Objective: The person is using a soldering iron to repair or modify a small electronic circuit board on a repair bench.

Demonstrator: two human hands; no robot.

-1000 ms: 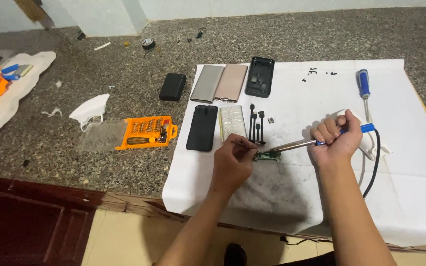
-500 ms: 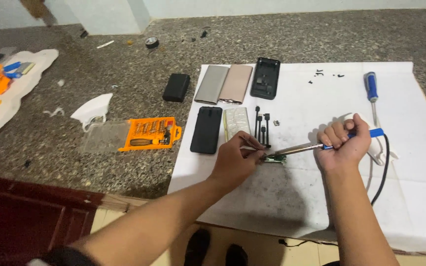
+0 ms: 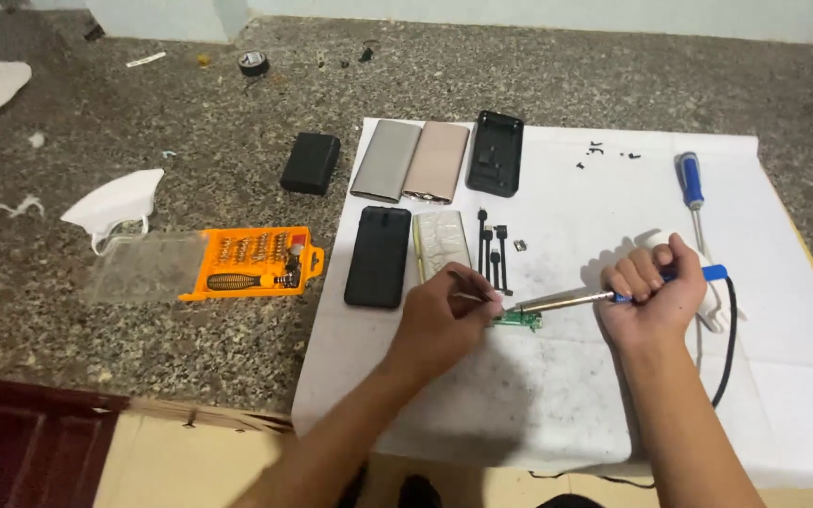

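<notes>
Since half a second before, both my hands stayed on the job; the view had shifted, dropping the clutter at far left. My left hand [image 3: 446, 315] pinched a thin tool against the small green board [image 3: 518, 322] on the white sheet [image 3: 802, 395]. My right hand [image 3: 649, 293] fisted the soldering iron [image 3: 562, 301], tip at the board. Black phone [image 3: 378, 256], blue screwdriver [image 3: 691, 188] and orange bit case [image 3: 251, 262] lay around; nothing blocked the board.

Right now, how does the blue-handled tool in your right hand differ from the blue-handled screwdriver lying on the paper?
The soldering iron is gripped in the right hand, lying nearly level, its tip at the small green board; the screwdriver lies untouched farther back, pointing toward the person. The soldering iron trails a black cord; the screwdriver has none. Both have blue handles and metal shafts.
</notes>
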